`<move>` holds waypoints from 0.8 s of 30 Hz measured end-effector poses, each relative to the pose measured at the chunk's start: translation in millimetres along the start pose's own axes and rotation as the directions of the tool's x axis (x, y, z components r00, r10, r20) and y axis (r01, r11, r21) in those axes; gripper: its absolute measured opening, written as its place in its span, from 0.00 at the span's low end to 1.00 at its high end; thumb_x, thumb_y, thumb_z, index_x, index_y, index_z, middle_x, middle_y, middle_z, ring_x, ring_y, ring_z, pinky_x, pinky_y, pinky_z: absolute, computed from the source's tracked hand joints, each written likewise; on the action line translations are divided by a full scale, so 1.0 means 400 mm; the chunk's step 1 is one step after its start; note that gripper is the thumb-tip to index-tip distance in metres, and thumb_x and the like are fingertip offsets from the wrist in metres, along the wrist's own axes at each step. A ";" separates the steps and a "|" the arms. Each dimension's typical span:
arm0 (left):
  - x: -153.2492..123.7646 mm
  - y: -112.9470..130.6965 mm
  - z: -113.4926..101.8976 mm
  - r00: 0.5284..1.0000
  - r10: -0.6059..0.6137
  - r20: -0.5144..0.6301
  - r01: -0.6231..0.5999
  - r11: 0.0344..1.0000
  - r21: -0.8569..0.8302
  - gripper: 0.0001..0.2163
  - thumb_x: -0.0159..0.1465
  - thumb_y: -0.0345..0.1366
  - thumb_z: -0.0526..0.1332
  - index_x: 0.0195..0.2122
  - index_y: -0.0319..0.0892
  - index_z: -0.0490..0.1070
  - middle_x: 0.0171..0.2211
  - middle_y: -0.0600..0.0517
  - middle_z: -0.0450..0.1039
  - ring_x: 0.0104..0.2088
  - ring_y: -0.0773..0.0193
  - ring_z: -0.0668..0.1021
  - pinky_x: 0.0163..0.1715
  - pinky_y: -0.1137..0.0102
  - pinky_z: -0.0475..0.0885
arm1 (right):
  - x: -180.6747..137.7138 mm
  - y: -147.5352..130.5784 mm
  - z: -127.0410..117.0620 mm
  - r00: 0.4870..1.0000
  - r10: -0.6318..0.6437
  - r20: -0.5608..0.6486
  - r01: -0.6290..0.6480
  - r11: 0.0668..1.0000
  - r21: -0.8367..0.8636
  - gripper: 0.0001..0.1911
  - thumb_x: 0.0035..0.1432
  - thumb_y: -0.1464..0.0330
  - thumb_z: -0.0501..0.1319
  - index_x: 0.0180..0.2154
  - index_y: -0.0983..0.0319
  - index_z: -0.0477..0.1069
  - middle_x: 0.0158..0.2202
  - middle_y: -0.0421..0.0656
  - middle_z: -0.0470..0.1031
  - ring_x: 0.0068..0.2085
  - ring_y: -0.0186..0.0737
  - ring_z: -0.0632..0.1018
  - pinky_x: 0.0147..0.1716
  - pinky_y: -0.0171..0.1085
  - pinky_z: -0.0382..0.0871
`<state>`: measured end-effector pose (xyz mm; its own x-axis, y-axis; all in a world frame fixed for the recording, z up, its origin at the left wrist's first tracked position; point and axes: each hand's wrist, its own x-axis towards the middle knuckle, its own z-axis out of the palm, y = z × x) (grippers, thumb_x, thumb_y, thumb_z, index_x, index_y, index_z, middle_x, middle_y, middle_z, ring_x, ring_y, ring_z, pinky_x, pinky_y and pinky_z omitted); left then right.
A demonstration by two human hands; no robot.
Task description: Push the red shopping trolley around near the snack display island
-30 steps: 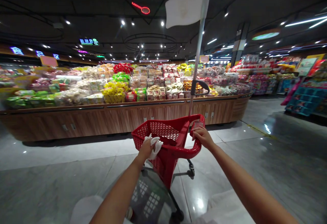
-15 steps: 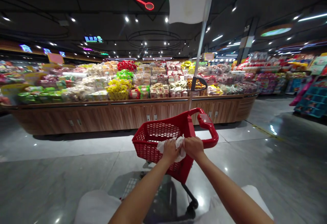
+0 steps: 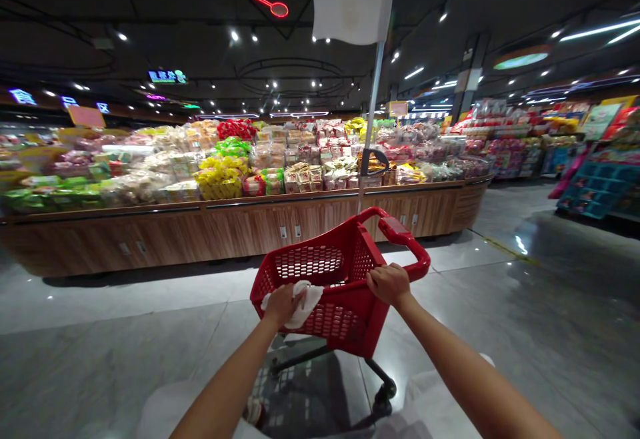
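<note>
A red plastic shopping cart (image 3: 345, 322) stands in front of me, its basket to the left and its handle to the right. My left hand (image 3: 283, 305) is closed on a crumpled white cloth (image 3: 306, 307) and presses it over the near rim, towards the basket's left end. Near the handle end, my right hand (image 3: 389, 283) grips the cart's rim with fingers curled over it. The inside of the basket shows only in part, and no goods are visible there. A white flag (image 3: 353, 12) on a metal pole rises behind the cart handle.
Behind the cart runs a long wood-panelled display counter (image 3: 240, 229) heaped with bagged snacks. More shelving with a teal rack (image 3: 597, 182) stands at the right. Grey polished floor (image 3: 505, 299) surrounds the cart. My white-clothed knees are at the bottom.
My left hand has slid the cloth leftward along the near rim, away from the right hand. The right hand stays by the handle end. The view has turned slightly right.
</note>
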<state>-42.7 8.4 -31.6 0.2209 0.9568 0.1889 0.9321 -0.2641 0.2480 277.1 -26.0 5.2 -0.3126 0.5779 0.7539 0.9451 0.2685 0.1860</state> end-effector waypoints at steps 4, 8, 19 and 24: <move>0.046 0.071 -0.033 0.928 -0.317 -0.196 0.296 0.946 -0.129 0.27 0.72 0.48 0.38 0.48 0.39 0.73 0.39 0.44 0.78 0.39 0.57 0.78 0.36 0.68 0.67 | -0.005 0.008 -0.006 1.000 0.010 0.002 -0.010 1.000 0.009 0.19 0.60 0.67 0.54 0.18 0.60 0.71 0.20 0.39 0.76 0.24 0.33 0.70 0.33 0.38 0.51; 0.096 0.181 -0.049 0.985 -0.104 -0.136 0.100 0.994 -0.033 0.21 0.69 0.48 0.49 0.46 0.38 0.74 0.43 0.41 0.77 0.45 0.54 0.77 0.44 0.66 0.68 | -0.007 0.008 -0.012 0.999 0.023 0.030 -0.023 1.000 0.012 0.19 0.60 0.67 0.54 0.18 0.60 0.71 0.20 0.40 0.76 0.25 0.33 0.71 0.33 0.38 0.51; 0.048 0.221 0.047 0.939 0.223 -0.261 -0.306 0.888 -0.343 0.15 0.69 0.38 0.48 0.51 0.44 0.70 0.52 0.47 0.70 0.53 0.59 0.71 0.55 0.59 0.65 | -0.011 0.007 -0.011 0.999 0.040 0.006 -0.041 0.999 0.004 0.20 0.60 0.68 0.54 0.18 0.60 0.71 0.20 0.40 0.77 0.24 0.34 0.71 0.32 0.39 0.50; 0.012 0.232 0.038 0.931 0.356 -0.087 -0.360 0.932 -0.041 0.15 0.65 0.41 0.59 0.53 0.51 0.68 0.54 0.50 0.69 0.53 0.55 0.70 0.53 0.58 0.66 | -0.010 0.001 -0.007 0.998 0.051 -0.044 -0.051 0.999 -0.002 0.20 0.60 0.68 0.54 0.17 0.60 0.70 0.18 0.39 0.75 0.24 0.33 0.70 0.33 0.39 0.50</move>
<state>49.3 -9.6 -22.1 0.5118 0.7859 0.3470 0.7776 -0.5955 0.2017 278.8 -30.2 4.0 -0.2592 0.5562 0.7896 0.9602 0.2369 0.1483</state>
